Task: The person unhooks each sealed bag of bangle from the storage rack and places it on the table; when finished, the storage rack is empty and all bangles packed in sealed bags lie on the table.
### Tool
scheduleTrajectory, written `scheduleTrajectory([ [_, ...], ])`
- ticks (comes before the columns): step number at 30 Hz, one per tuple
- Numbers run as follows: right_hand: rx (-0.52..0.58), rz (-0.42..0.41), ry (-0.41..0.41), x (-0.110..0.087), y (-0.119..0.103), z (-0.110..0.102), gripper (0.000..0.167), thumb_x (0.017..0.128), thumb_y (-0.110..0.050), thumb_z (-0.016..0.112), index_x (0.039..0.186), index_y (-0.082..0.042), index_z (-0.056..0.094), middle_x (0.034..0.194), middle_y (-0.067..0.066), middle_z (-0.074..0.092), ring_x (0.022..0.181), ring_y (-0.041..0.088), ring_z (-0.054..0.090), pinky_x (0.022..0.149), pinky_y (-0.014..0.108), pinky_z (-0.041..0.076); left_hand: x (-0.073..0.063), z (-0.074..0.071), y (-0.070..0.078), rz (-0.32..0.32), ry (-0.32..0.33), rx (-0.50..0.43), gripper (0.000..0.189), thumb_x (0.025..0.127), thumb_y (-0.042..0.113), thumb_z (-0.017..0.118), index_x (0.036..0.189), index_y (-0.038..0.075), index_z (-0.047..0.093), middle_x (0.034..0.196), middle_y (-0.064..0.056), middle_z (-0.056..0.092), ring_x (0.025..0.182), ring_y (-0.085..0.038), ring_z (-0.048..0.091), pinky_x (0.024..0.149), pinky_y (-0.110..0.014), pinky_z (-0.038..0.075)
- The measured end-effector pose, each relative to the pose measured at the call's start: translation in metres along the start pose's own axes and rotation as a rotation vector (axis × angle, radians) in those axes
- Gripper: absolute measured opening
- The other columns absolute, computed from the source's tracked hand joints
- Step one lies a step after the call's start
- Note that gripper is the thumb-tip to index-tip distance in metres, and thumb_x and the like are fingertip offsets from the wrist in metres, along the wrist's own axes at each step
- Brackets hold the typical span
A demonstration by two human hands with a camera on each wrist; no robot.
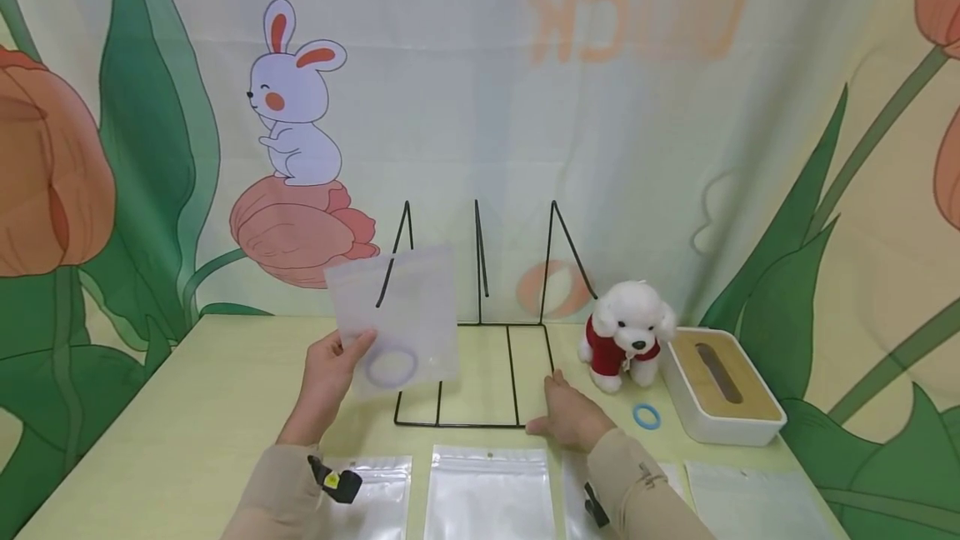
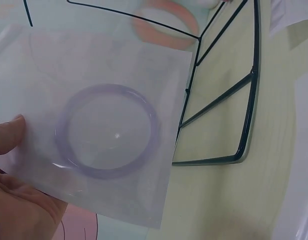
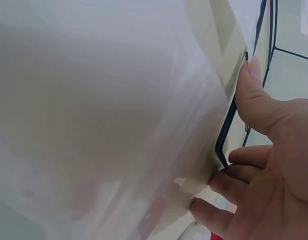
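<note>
My left hand [image 1: 330, 382] pinches the edge of a clear zip bag [image 1: 427, 298] between thumb and fingers. Inside the bag lies a pale purple ring [image 1: 392, 366], seen large in the left wrist view. The bag is upright at the left hook of a black wire display rack [image 1: 457, 425]. That hook's front prong crosses before the bag's upper part; whether it passes through the hole I cannot tell. At the rack's front right corner my right hand [image 1: 573, 415] holds the base wire, thumb along the front and fingers by the side.
Right of the rack sits a white plush dog [image 1: 633, 323] in red. A blue ring [image 1: 647, 416] lies before it, beside a tissue box [image 1: 723, 432] with a wooden lid. Several clear zip bags, one in the middle [image 1: 489, 494], line the table's near edge. A printed curtain [image 1: 450, 107] hangs behind.
</note>
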State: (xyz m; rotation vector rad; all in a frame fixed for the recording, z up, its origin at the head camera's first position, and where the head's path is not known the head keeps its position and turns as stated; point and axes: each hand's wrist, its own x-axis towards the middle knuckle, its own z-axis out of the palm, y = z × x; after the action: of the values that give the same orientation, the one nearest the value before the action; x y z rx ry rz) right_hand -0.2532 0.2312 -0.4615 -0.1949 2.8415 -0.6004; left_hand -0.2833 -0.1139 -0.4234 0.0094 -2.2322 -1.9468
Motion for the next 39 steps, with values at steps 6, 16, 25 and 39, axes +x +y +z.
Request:
scheduleTrajectory([
  [6, -0.012, 0.002, 0.005, -0.002, 0.0, -0.001, 0.085, 0.089, -0.033, 0.071, 0.145, 0.014, 0.027, 0.154, 0.032, 0.015, 0.138, 0.043, 0.029, 0.11, 0.049, 0.029, -0.004, -0.001, 0.0, -0.006, 0.0, 0.012, 0.05, 0.09, 0.042, 0.068, 0.116, -0.001, 0.066, 0.113, -0.013, 0.068, 0.099, -0.014, 0.06, 0.087, -0.032, 0.047],
  [16, -0.016, -0.013, 0.005, -0.004, -0.003, -0.001, 0.085, 0.089, -0.032, 0.071, 0.144, 0.015, 0.028, 0.153, 0.034, 0.017, 0.137, 0.044, 0.03, 0.109, 0.049, 0.031, -0.013, -0.006, 0.0, 0.004, -0.007, 0.025, 0.046, 0.091, 0.039, 0.068, 0.116, 0.0, 0.066, 0.111, -0.013, 0.068, 0.097, -0.016, 0.063, 0.085, -0.031, 0.049],
  [25, -0.036, -0.006, 0.012, -0.001, -0.002, 0.0, 0.085, 0.089, -0.034, 0.071, 0.145, 0.014, 0.028, 0.153, 0.034, 0.017, 0.138, 0.043, 0.03, 0.11, 0.049, 0.03, -0.019, -0.013, 0.003, -0.001, -0.021, 0.066, 0.052, 0.091, 0.042, 0.066, 0.123, 0.002, 0.063, 0.12, -0.016, 0.065, 0.105, -0.025, 0.062, 0.091, -0.043, 0.049],
  [39, -0.051, 0.0, 0.009, -0.002, -0.004, -0.002, 0.086, 0.088, -0.035, 0.072, 0.145, 0.014, 0.029, 0.153, 0.034, 0.018, 0.137, 0.043, 0.031, 0.109, 0.049, 0.031, -0.035, -0.023, 0.007, 0.011, -0.036, 0.092, 0.053, 0.091, 0.043, 0.067, 0.126, 0.003, 0.061, 0.121, -0.017, 0.064, 0.107, -0.029, 0.062, 0.093, -0.049, 0.048],
])
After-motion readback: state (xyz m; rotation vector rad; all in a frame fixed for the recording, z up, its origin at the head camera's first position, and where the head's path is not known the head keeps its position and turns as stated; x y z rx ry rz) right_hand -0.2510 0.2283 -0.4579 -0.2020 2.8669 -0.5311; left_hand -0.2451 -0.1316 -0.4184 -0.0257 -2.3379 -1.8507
